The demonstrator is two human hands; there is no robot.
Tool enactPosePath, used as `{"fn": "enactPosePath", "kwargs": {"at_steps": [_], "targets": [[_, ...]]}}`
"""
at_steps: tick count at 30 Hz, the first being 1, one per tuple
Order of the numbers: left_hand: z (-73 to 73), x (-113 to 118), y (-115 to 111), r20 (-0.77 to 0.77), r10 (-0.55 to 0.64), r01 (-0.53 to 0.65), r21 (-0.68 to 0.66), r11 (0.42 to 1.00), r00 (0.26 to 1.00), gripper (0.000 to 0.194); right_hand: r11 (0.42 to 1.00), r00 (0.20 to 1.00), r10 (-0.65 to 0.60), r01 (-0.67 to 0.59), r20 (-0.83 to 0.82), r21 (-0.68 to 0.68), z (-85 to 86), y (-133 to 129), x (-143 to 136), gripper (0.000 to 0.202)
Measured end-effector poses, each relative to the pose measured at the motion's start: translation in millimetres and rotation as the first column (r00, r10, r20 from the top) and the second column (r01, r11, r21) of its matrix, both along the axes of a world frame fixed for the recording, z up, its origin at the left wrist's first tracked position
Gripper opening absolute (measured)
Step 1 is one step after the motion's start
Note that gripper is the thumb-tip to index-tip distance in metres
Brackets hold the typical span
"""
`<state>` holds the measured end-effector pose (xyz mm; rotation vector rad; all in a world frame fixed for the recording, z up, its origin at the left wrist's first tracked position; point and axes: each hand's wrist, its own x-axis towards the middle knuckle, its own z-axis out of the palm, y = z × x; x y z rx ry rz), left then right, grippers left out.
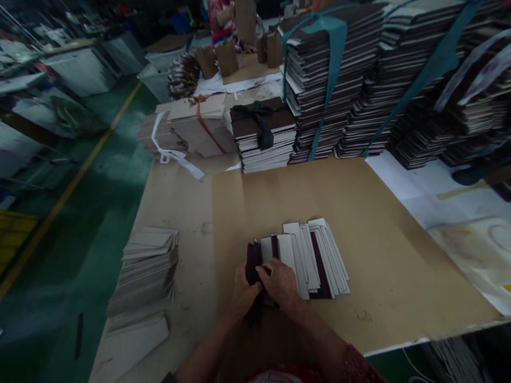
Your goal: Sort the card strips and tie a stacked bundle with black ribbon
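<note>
Both hands meet near the table's front edge over a dark maroon folded card piece. My left hand grips its lower left side, and my right hand presses on it from the right with fingers curled. Directly to the right lies a fanned row of white and maroon flat card pieces on a brown paper sheet. The part of the piece under my hands is hidden.
A stack of grey-white cards sits at the table's left edge. Tied bundles and tall strapped stacks line the back and right. Another person stands at the far end. Green floor lies to the left.
</note>
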<state>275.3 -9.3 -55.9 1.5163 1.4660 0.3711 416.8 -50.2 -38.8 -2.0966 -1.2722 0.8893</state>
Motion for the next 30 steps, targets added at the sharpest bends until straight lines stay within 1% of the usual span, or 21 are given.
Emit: {"fn": "enactPosePath", "kwargs": {"at_steps": [5, 7, 9, 11, 14, 17, 19, 22, 25, 28, 30], "targets": [[-4.9, -2, -3, 0.042, -0.013, 0.012, 0.021, 1.000, 0.999, 0.071, 1.000, 0.999, 0.031, -0.031, 0.009, 0.000, -1.4, -1, 2, 0.026], [-6.0, -2, -4, 0.017, -0.004, 0.004, 0.034, 0.999, 1.000, 0.073, 0.999, 0.999, 0.048, -0.047, 0.009, -0.011, -2.8, 0, 2, 0.026], [-5.3, 0, -5, -0.027, 0.000, 0.002, 0.087, 0.996, 1.000, 0.071, 0.998, 0.998, 0.067, -0.067, 0.007, -0.019, -4.2, -1, 3, 0.027], [-3.1, 3, -7, -0.066, -0.018, 0.028, 0.151, 0.988, 0.998, 0.064, 0.996, 0.996, 0.088, -0.087, 0.011, -0.019, -5.5, -1, 3, 0.031], [0.3, 8, -8, -0.099, -0.046, 0.066, 0.209, 0.976, 0.994, 0.052, 0.994, 0.994, 0.106, -0.105, 0.034, -0.011, -7.2, -3, 4, 0.037], [1.9, 10, -5, -0.105, -0.036, 0.058, 0.217, 0.975, 0.994, 0.055, 0.994, 0.993, 0.112, -0.112, 0.048, -0.010, -8.2, -4, 3, 0.031], [3.3, 6, -1, -0.111, -0.022, 0.043, 0.191, 0.981, 0.994, 0.059, 0.993, 0.990, 0.121, -0.120, 0.067, -0.017, -8.2, -4, 1, 0.026], [7.8, -5, 8, -0.125, -0.004, 0.024, 0.158, 0.987, 0.992, 0.061, 0.990, 0.981, 0.138, -0.134, 0.138, -0.042, -7.4, -4, -5, 0.023], [11.0, -18, 13, -0.144, 0.037, -0.009, 0.186, 0.982, 0.989, 0.063, 0.986, 0.967, 0.162, -0.151, 0.198, -0.071, -5.1, -5, -11, 0.021], [6.9, -24, 12, -0.137, 0.097, -0.063, 0.233, 0.970, 0.986, 0.059, 0.980, 0.959, 0.189, -0.173, 0.211, -0.094, -1.8, -4, -14, 0.022], [1.9, -24, 10, -0.115, 0.113, -0.083, 0.236, 0.968, 0.987, 0.059, 0.978, 0.963, 0.197, -0.179, 0.182, -0.109, -0.7, -3, -13, 0.023]]}}
